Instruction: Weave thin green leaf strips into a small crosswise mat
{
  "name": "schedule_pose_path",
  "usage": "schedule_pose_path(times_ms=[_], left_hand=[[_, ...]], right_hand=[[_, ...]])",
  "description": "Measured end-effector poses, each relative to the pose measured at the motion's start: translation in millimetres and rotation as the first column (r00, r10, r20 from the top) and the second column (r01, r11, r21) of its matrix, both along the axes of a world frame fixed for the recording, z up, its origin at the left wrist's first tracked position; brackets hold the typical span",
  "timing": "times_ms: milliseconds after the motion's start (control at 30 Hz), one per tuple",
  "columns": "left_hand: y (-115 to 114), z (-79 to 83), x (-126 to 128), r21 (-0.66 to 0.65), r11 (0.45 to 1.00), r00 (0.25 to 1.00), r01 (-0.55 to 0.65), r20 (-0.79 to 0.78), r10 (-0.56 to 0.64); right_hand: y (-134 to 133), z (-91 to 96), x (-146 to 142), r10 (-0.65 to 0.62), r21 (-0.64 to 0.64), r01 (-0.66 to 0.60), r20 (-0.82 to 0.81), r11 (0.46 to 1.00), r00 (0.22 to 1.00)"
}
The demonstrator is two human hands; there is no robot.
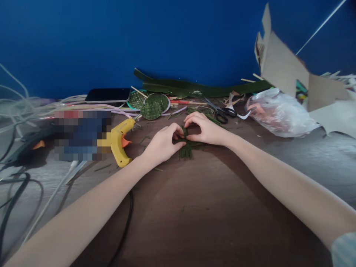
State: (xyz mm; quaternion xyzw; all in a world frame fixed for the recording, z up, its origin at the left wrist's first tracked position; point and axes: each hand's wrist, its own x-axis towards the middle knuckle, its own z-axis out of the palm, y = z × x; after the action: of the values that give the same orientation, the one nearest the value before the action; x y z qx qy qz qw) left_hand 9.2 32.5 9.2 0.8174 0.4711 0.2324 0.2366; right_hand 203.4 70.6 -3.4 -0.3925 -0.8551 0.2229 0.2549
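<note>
In the middle of the table, a small piece of woven green leaf strips (185, 152) lies between my two hands. My left hand (165, 142) pinches it from the left, thumb and fingers closed on its edge. From the right, my right hand (205, 129) grips it with curled fingers. Strip ends fan out toward me below the fingertips. Part of the weave is hidden by my fingers. Behind the hands stand two round woven leaf discs (151, 105), one with a pale rim. Black-handled scissors (221, 113) lie just beyond my right hand.
A yellow glue gun (120, 142) lies left of my left hand, beside a blurred-out object (83, 135). Long green leaves (189, 88) and a phone (108, 95) rest along the blue wall. A plastic bag (280, 113) and cut cardboard (286, 63) are at right. Cables (130, 211) cross the left side.
</note>
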Motion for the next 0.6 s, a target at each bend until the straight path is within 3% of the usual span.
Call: schedule_pose_path(times_ms=[600], left_hand=[[0.6, -1.1, 0.0, -0.003, 1.000, 1.000, 0.001, -0.001, -0.001]], right_hand=[[-2.2, 0.7, -1.2, -0.011, 0.027, 0.012, -0.015, 1.000, 1.000]])
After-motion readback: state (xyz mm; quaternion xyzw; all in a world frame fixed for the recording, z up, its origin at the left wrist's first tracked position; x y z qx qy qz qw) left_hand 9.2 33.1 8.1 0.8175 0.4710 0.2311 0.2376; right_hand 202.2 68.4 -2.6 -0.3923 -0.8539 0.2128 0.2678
